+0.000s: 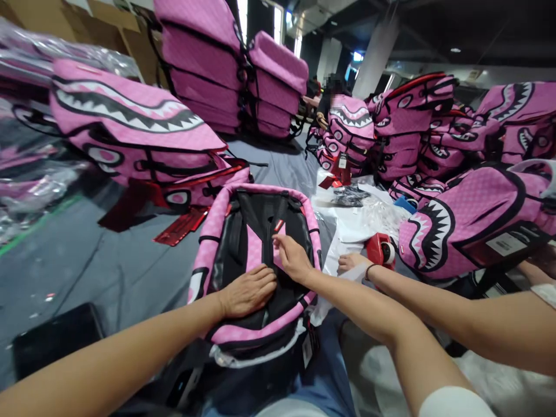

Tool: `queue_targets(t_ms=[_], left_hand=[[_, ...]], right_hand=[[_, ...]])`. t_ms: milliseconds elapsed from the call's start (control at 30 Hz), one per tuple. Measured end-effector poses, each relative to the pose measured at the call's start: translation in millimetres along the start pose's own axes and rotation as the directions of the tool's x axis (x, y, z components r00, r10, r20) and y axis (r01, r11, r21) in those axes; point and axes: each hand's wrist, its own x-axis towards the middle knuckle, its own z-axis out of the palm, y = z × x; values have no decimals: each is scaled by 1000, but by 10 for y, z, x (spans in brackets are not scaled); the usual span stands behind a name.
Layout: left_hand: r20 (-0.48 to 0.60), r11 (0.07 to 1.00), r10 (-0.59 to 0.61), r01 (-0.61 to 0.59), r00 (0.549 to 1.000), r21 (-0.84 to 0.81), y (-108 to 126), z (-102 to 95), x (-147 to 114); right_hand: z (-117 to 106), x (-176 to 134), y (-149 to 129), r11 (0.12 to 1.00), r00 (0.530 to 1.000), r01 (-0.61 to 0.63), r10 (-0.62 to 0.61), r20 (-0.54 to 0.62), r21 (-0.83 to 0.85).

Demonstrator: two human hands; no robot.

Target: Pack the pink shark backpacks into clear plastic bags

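A pink backpack lies in front of me with its black back panel and shoulder straps facing up. My left hand rests flat on the lower part of this panel, fingers stretched out and holding nothing. Over the upper right of the panel, my right hand is closed in a pinch beside a black strap with a small red label. What sits between its fingertips is too small to make out. Clear plastic wrap covers something at the backpack's near end.
Pink backpacks with shark mouths stand at left and right; stacked ones rise behind. A co-worker's hand reaches in from the right near a red tape dispenser. Crumpled plastic and red tags lie on the grey table.
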Motion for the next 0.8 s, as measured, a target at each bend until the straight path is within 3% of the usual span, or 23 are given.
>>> queue_targets(t_ms=[33, 67, 100, 133, 167, 200, 233, 433, 567, 667, 733, 800], left_hand=[[-40, 995, -95, 96, 995, 37, -49, -7, 3], [-82, 978, -191, 197, 978, 69, -99, -11, 11], [-113, 952, -281, 292, 953, 96, -146, -7, 21], [-125, 922, -355, 369, 927, 117, -183, 7, 29], [-116, 898, -407, 421, 906, 132, -207, 30, 34], [-98, 879, -444, 454, 891, 143, -216, 59, 33], [-83, 868, -466, 474, 881, 147, -215, 91, 26], [-164, 856, -474, 497, 865, 146, -211, 173, -3], [-130, 842, -500, 516, 856, 160, -172, 140, 23], [-99, 840, -497, 507, 862, 192, 68, 218, -80], [-67, 851, -478, 481, 876, 211, 283, 323, -219], [-13, 857, -475, 466, 880, 218, 466, 405, -364]], right_hand=[[-64, -8, -26, 988, 987, 157, -157, 27, 4], [-103, -17, -57, 934, 930, 356, -356, 91, 18], [-112, -28, -90, 832, 814, 552, -551, 182, 51], [-88, -38, -120, 707, 663, 700, -695, 280, 98], [-34, -48, -142, 602, 523, 786, -769, 368, 141], [44, -58, -153, 539, 430, 827, -791, 435, 162], [138, -66, -150, 511, 388, 845, -787, 480, 157], [583, -15, 38, 465, 385, 883, -794, 470, 62], [606, -107, -13, 473, 415, 881, -770, 484, -4], [536, -329, -148, 494, 456, 868, -758, 466, -47], [411, -397, -182, 537, 533, 837, -753, 386, -108], [210, -318, -125, 682, 717, 696, -657, 232, -223]])
